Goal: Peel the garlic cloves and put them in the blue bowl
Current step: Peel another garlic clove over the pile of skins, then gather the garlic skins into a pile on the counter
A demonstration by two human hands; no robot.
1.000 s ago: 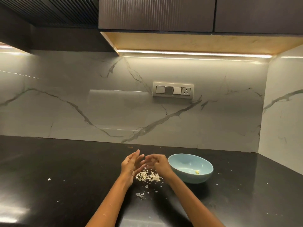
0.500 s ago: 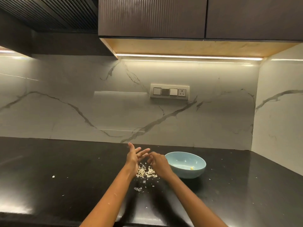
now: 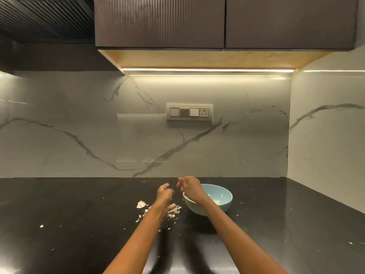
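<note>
Garlic peels point(image 3: 171, 210), blue bowl point(image 3: 221, 196), hands above

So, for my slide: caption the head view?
Hands above garlic skins, beside blue bowl on counter.

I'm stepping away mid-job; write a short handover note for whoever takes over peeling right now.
Left hand: fingers curled, above the peel pile; what it holds cannot be told.
Right hand: fingers loosely curled, in front of the blue bowl's left rim.
Done: a yellowish peeled piece lies in the bowl.
Left: no unpeeled cloves are clearly visible on the black counter; check the hands.
</note>
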